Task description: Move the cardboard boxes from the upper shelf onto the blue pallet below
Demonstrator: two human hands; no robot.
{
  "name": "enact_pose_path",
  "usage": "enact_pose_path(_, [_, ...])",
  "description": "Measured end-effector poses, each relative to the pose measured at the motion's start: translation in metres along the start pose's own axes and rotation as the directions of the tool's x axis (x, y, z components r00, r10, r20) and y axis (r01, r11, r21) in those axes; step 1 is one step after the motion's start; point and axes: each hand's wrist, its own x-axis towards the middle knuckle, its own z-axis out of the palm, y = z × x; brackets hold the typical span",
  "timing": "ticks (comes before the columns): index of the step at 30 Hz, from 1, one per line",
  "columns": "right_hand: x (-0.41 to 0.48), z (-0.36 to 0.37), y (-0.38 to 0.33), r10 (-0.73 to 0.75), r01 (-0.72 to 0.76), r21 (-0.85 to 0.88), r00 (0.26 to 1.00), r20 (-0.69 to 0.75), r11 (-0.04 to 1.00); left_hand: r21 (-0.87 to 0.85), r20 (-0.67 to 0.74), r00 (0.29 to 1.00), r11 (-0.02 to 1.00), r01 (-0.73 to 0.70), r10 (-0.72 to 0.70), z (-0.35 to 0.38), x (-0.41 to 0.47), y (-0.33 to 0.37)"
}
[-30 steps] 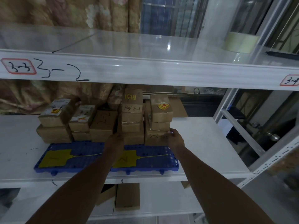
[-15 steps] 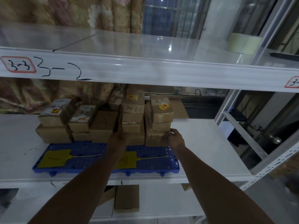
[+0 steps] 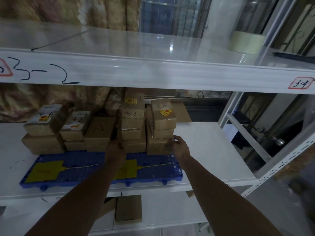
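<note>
Found cardboard boxes (image 3: 100,132) stacked along the back of the blue pallet (image 3: 153,169), none visible on the upper shelf (image 3: 153,68). Pinching the right stack's bottom box (image 3: 157,147) at its corner with right hand (image 3: 179,146). Can't tell left hand (image 3: 115,149) grip (fingers buried between stacks). Could topple the two boxes above by tugging that base, or knock the tall neighbour. Counted: five stacks, roughly thirteen boxes, two yellow tags (image 3: 45,170), one pallet, one tape roll (image 3: 246,42).

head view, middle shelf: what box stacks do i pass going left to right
leftmost white-labelled stack → second white-labelled stack → stack marked 2 → tall stack with handwritten strip → rightmost stack → right hand
</note>
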Motion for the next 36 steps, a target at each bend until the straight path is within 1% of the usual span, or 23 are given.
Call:
enact_pose_path(2, [-0.002, -0.004, 0.001, 0.0, 0.0, 0.007, 1.0, -0.018, 1.0, -0.02, -0.009, 1.0, 1.0, -0.02, 0.02, 0.001, -0.001, 0.003])
enact_pose_path(4, [-0.003, -0.006, 0.002, 0.002, -0.001, 0.011, 0.999, -0.032, 1.0, -0.085, 0.019, 1.0, 0.996, -0.02, 0.022, 0.002, -0.003, 0.004])
enact_pose_path(5, [-0.003, -0.006, 0.002, -0.002, 0.003, 0.01, 0.999, -0.036, 1.0, -0.089, 0.029, 0.999, 0.996, -0.023, 0.026, 0.002, -0.002, 0.004])
enact_pose_path(7, [-0.002, -0.005, 0.004, -0.01, 0.01, -0.001, 0.999, -0.045, 1.0, -0.061, 0.016, 0.999, 0.997, -0.042, 0.043, 0.006, 0.002, 0.0])
enact_pose_path(12, [0.0, -0.001, 0.003, -0.036, 0.032, -0.051, 0.996, -0.077, 0.998, -0.045, -0.009, 1.0, 0.999, -0.021, 0.02, 0.01, 0.006, -0.006])
enact_pose_path(18, [0.002, 0.003, 0.0, -0.022, 0.02, -0.021, 0.994, -0.104, 1.0, -0.057, 0.024, 1.0, 0.998, -0.004, 0.006, 0.011, 0.01, -0.012])
enact_pose_path(22, [0.002, 0.007, -0.002, -0.002, -0.006, -0.059, 0.992, -0.127, 0.998, -0.051, 0.034, 0.999, 0.999, -0.015, 0.017, 0.009, 0.006, -0.01])
enact_pose_path(26, [0.001, 0.011, -0.005, 0.017, -0.028, -0.077, 0.989, -0.144, 0.997, 0.01, 0.056, 0.998, 1.0, 0.003, -0.003, 0.001, 0.0, 0.0])
enact_pose_path(29, [-0.004, 0.008, -0.006, 0.037, -0.053, -0.121, 0.991, -0.127, 0.991, 0.027, 0.098, 0.995, 0.999, 0.022, -0.025, 0.0, -0.003, 0.009])
enact_pose_path(32, [-0.017, 0.001, -0.009, 0.092, -0.11, -0.17, 0.99, -0.107, 0.979, 0.007, 0.126, 0.991, 0.999, 0.041, -0.041, -0.005, -0.013, 0.017])
enact_pose_path(34, [-0.027, -0.004, -0.014, 0.108, -0.129, -0.243, 0.989, -0.098, 0.962, -0.017, 0.139, 0.99, 0.999, 0.039, -0.036, -0.012, -0.023, 0.023])
enact_pose_path(36, [-0.037, -0.009, -0.019, 0.087, -0.11, -0.34, 0.993, -0.083, 0.934, -0.012, 0.186, 0.983, 1.0, 0.007, -0.005, -0.022, -0.036, 0.033])
